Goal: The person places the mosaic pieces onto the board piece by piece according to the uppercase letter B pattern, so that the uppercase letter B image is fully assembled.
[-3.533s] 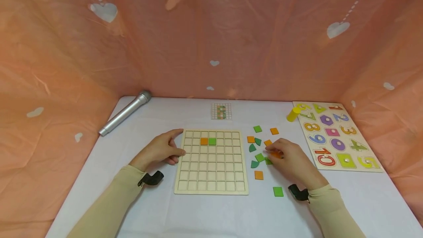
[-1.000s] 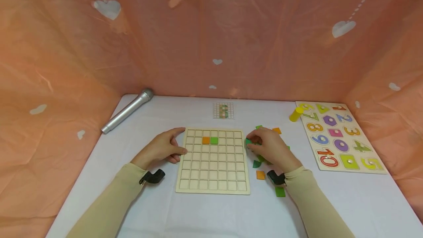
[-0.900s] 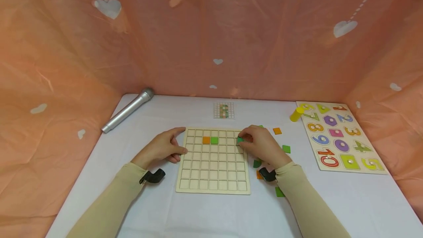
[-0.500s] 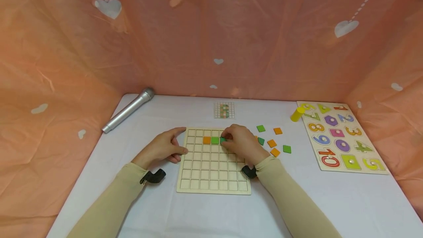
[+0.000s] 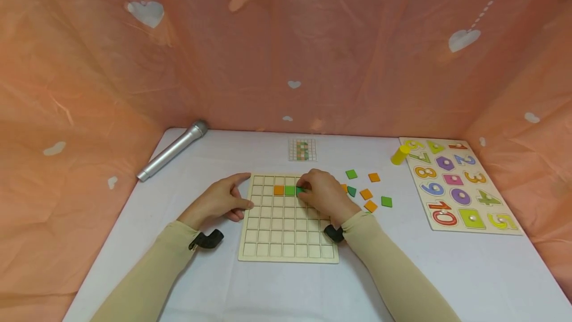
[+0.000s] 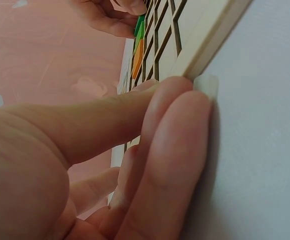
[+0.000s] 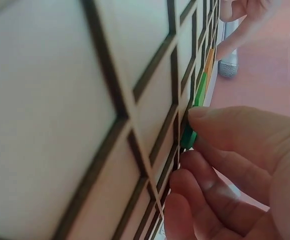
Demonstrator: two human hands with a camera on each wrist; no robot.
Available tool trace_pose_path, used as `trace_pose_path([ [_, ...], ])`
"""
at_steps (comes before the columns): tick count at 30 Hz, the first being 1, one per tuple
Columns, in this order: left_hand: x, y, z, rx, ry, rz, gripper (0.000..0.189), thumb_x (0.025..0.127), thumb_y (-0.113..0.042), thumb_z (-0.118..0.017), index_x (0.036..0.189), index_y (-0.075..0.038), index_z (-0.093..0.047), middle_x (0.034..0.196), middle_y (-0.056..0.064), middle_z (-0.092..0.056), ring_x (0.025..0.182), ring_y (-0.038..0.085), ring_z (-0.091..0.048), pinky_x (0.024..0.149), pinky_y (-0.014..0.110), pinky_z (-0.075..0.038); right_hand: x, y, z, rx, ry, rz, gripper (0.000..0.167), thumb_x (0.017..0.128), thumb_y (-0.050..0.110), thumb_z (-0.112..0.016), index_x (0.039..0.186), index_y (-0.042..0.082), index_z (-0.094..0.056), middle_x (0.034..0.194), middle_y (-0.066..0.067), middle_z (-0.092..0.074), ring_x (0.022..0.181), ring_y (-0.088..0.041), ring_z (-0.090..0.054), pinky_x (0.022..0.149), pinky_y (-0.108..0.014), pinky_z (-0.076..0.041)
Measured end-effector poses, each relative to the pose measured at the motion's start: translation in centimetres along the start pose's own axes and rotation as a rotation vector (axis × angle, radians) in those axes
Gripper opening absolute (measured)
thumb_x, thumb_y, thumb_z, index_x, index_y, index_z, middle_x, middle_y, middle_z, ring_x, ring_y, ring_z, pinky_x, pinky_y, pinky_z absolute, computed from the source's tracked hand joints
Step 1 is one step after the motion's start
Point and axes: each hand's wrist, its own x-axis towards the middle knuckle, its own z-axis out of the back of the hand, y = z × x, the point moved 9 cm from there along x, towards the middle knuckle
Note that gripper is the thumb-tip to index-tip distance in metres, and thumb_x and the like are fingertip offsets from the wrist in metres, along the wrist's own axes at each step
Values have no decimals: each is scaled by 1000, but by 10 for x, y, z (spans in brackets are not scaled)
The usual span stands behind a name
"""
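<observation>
On the wooden grid (image 5: 289,224), a dark green piece (image 5: 300,191)

The right hand (image 5: 325,194) pinches it at the square just right of a light green tile (image 5: 290,191). The left hand (image 5: 218,199) touches the grid's left edge, thumb and pointing finger spread. Farther right, a number board (image 5: 459,168) shows 1 to 10.

The left grip (image 6: 90,132) touches the gridded board (image 6: 213,40) (an orange tile (image 6: 137,57) sits beside a green tile (image 6: 140,32)).
</observation>
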Motion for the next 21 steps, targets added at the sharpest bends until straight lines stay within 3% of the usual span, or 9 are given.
trace_pose_path([
  [21, -1, 0, 0, -5, -4, 1, 95, 93, -14, -87, 171, -15, -33, 95, 15, -62, 69, 19, -75, 66, 33, -68, -9, -6, 6, 59, -10, -2, 22, 98, 20, -79, 118, 12, -80, 113, -3, -72, 102, -20, -68, 94, -39, -61],
])
